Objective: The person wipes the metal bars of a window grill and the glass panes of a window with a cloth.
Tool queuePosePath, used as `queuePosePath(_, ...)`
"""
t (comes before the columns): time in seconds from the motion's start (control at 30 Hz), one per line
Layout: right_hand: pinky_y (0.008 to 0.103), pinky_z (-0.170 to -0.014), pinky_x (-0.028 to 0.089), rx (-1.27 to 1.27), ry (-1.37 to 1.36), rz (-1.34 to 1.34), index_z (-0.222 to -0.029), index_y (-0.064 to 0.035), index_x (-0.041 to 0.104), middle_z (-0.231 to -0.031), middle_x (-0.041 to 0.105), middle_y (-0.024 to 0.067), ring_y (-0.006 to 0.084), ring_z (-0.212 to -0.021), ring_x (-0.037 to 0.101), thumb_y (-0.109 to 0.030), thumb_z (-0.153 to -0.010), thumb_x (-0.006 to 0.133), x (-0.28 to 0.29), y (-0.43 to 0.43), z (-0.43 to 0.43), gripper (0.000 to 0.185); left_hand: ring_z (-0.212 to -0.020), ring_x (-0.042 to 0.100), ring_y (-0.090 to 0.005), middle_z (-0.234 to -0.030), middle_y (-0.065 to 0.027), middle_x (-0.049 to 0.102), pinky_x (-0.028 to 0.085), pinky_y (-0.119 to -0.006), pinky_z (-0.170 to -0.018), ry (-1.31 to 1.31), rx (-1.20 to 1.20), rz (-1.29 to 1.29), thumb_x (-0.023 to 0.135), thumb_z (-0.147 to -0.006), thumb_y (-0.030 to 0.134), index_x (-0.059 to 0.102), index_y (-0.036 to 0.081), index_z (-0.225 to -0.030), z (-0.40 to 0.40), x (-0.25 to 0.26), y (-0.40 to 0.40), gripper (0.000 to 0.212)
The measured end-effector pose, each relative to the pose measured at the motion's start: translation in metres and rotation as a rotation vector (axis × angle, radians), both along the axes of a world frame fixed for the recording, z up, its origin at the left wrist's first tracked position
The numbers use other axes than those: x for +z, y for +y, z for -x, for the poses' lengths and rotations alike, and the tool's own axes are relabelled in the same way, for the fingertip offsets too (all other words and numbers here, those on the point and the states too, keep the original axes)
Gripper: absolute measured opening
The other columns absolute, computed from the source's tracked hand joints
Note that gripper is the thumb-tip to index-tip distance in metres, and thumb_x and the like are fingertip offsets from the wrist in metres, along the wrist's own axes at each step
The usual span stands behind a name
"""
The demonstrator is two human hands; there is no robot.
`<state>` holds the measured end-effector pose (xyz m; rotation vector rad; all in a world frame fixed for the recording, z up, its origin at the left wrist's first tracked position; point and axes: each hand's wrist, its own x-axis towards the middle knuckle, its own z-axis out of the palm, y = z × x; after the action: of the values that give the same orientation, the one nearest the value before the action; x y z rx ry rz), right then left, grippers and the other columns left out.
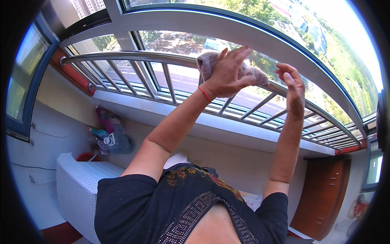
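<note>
A greyish-purple knitted cloth (207,64) lies bunched along the top rail (128,55) of a stainless steel railing. My left hand (228,73), with a red string bracelet at the wrist, is over the cloth with fingers and thumb spread. Whether its palm presses on the cloth is hidden. To the right of the cloth, my right hand (294,91) is raised by the rail, fingers loosely bent and holding nothing. Beyond the rail stand the window frame (201,24) and its glass panes.
An open window sash (30,79) juts in at left. Below it are a large clear plastic bottle (118,143), other bottles, and a box-like thing under a checked cover (79,195). A brown wooden cabinet (320,198) stands at right. A pale ledge (213,123) runs beneath the railing.
</note>
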<state>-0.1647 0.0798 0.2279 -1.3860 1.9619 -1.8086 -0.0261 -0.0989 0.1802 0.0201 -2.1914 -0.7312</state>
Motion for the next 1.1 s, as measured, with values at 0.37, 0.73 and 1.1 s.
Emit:
queuePosePath(0.37,0.0467,-0.089,0.041,-0.181,0.745,-0.64,-0.115,-0.0164,0.059,-0.111,0.06,0.0105,0.0255,-0.105,0.058,-0.063,-0.085,0.043,-0.026,-0.145,-0.087,0.058,-0.12,0.048,-0.0311,-0.127,-0.0229,0.05,0.034,-0.04,-0.107,0.703,-0.102,-0.623,0.034,-0.097,0.027,0.044,-0.005,-0.125,-0.06,-0.004,-0.055,0.043)
queuePosePath(0.73,0.0417,-0.086,0.037,-0.35,0.911,-0.12,-0.108,-0.0157,0.06,-0.105,0.058,0.0039,0.0215,-0.1,0.055,-0.048,-0.076,0.064,-0.067,-0.089,-0.047,0.045,-0.065,0.06,-0.0283,-0.064,-0.0085,0.062,0.044,-0.039,-0.062,-0.289,0.612,0.313,0.042,-0.095,0.033,0.062,0.008,-0.067,-0.064,-0.011,-0.097,0.043)
queuePosePath(1.1,0.038,-0.085,0.041,-0.696,1.008,0.019,-0.085,-0.0115,0.065,-0.086,0.065,0.0039,0.0213,-0.084,0.062,-0.037,-0.081,0.054,-0.069,0.069,0.109,0.028,-0.056,0.054,-0.0322,-0.061,-0.015,0.055,0.038,-0.04,-0.051,-0.548,0.66,0.157,0.039,-0.096,0.039,0.057,0.006,-0.067,-0.051,-0.018,-0.119,0.047)
